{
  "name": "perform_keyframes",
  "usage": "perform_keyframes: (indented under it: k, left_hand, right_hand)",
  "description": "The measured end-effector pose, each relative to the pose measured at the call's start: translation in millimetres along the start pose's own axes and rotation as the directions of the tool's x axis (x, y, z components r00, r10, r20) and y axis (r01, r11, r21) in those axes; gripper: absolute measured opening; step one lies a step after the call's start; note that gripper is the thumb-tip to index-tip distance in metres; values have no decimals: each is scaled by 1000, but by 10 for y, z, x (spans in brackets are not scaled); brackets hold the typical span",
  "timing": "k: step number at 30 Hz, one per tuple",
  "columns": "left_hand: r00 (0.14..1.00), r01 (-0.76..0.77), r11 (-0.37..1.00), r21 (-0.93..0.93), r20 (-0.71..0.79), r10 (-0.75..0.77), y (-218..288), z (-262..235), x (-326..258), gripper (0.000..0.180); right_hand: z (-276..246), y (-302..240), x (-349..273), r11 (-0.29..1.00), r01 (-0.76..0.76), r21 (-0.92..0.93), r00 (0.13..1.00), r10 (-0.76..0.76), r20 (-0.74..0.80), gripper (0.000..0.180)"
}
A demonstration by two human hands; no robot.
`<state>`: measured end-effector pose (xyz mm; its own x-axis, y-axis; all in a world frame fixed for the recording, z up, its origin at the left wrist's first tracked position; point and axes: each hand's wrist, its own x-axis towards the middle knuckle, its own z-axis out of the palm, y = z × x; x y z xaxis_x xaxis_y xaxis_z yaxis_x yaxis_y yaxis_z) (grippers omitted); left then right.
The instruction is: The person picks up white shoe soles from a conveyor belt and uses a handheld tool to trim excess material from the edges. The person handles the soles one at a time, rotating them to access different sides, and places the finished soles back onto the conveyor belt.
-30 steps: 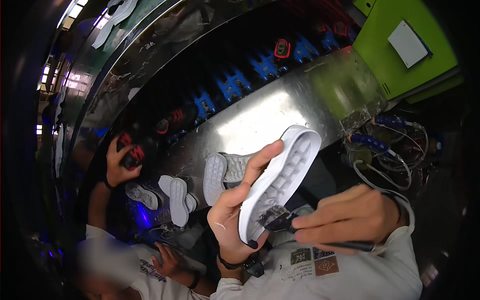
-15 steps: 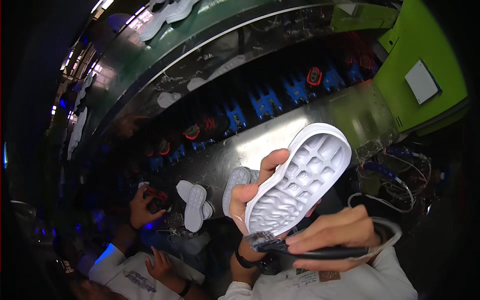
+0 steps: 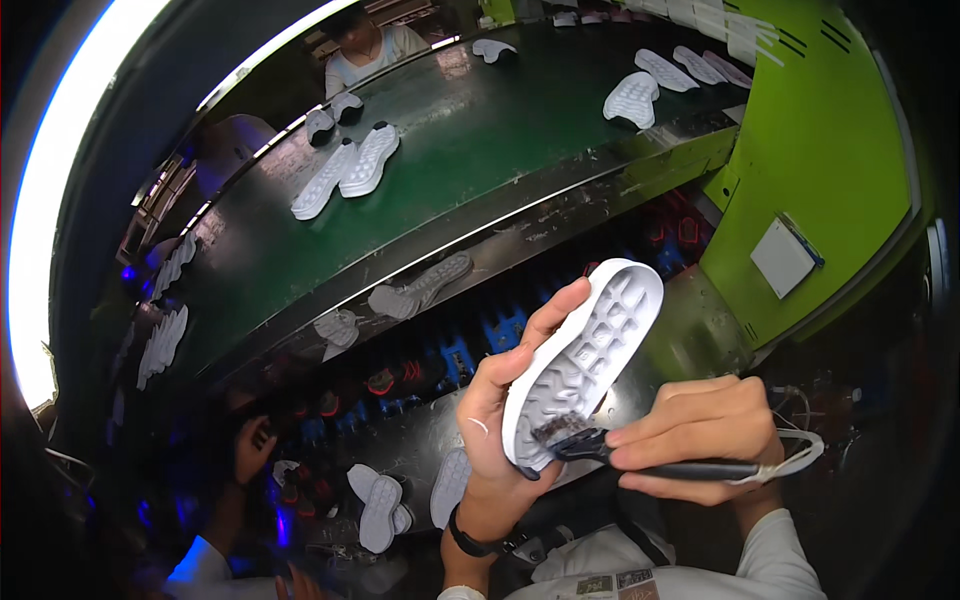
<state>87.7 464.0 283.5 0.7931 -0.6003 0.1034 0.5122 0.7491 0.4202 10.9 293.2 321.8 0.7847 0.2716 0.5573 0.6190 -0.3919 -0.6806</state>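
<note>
Head view, left hand [image 3: 488, 418]: wrapped round a white shoe sole [image 3: 590, 350], held tilted above the metal ledge [image 3: 428, 415].
Right hand [image 3: 705, 430]: closed on the handle of a dark brush [image 3: 582, 444].
Sole's hollow: open toward the camera, lined with small cells, brush bristles inside its lower end.
Green belt [image 3: 470, 150]: several white soles [image 3: 368, 165], some paired.
Dark recess: blue holders [image 3: 457, 358] and red-trimmed shoes [image 3: 381, 382], dim.
Ledge: grey soles [image 3: 380, 512], overlapping.
</note>
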Motion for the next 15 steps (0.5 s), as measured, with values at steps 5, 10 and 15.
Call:
perform_keyframes:
  k: [5,10,15]
  left_hand:
    - [934,171,938,-301,354,-56,-171,-344,-146,76]
    - [970,91,944,-318,241,-12,-284,-348,-205,74]
    - [964,-38,977,-209,248,90,-153,-327,173,71]
  right_hand:
    - [233,-89,-220,979,-56,194,993,35,110,23]
    - [62,-29,-289,745,-294,599,955,204,216,28]
    - [177,-95,-109,922,-223,316,975,205,88,28]
